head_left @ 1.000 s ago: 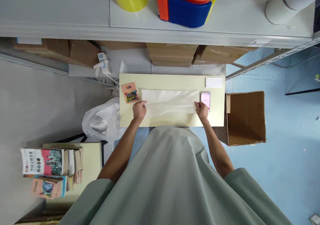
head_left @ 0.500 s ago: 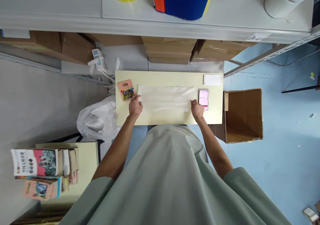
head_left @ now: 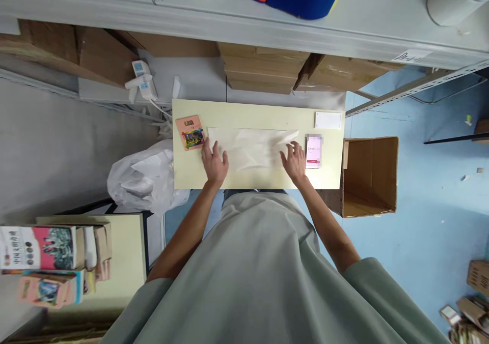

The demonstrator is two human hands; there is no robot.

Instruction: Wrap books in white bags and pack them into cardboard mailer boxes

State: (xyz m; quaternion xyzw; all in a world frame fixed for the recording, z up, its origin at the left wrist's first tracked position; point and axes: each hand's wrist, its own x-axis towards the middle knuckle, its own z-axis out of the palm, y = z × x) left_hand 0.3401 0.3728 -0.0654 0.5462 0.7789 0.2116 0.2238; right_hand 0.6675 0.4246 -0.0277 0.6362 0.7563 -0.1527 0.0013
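A long white translucent bag (head_left: 252, 145) lies flat across the pale yellow table (head_left: 260, 114). My left hand (head_left: 214, 161) rests on the bag's left part with fingers spread and flat. My right hand (head_left: 294, 160) lies on its right part, fingers also stretched out. A small colourful orange booklet (head_left: 190, 133) sits just left of the bag, beside my left hand. A phone with a pink screen (head_left: 314, 151) lies right of my right hand. A white card (head_left: 327, 120) is at the table's far right corner.
An open cardboard box (head_left: 372, 176) stands on the blue floor right of the table. A crumpled white plastic bag (head_left: 147, 178) lies to the left. Stacked books (head_left: 42, 262) sit on a lower table at left. Flat cartons (head_left: 263, 72) lie under the grey shelf (head_left: 229, 8).
Both hands moved from the bag's two ends inward onto it and went from pinching its edges to lying flat with fingers spread. The bag looks more wrinkled.
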